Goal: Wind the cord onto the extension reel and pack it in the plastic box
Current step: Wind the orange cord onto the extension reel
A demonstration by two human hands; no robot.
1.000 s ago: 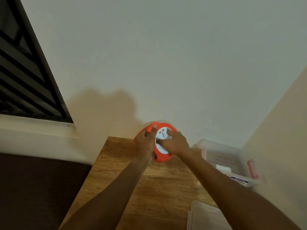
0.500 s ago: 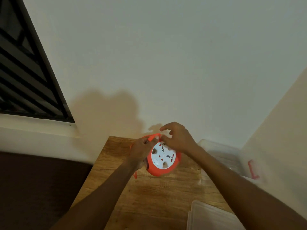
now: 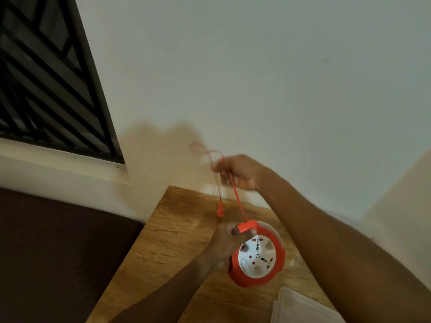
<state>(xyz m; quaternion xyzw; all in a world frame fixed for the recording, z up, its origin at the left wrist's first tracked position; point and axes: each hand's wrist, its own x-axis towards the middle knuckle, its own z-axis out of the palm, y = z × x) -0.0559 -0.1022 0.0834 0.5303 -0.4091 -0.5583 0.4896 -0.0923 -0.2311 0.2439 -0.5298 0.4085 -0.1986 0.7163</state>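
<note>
My left hand grips the round orange extension reel by its left rim, holding it just above the wooden table. The reel's white socket face points toward me. An orange flat cord runs up from the reel's top to my right hand, which is closed around it, raised near the wall. A blurred loop of cord sticks out above that hand, and a loose end dangles below it. The plastic box is out of view, hidden behind my right forearm.
A clear plastic lid lies at the table's near right corner. The wall stands close behind the table. A dark barred window and its sill are at the left, with a dark surface below.
My right hand left the reel's top and rose toward the wall, drawing cord out with it. The reel dropped lower and nearer to me in my left hand.
</note>
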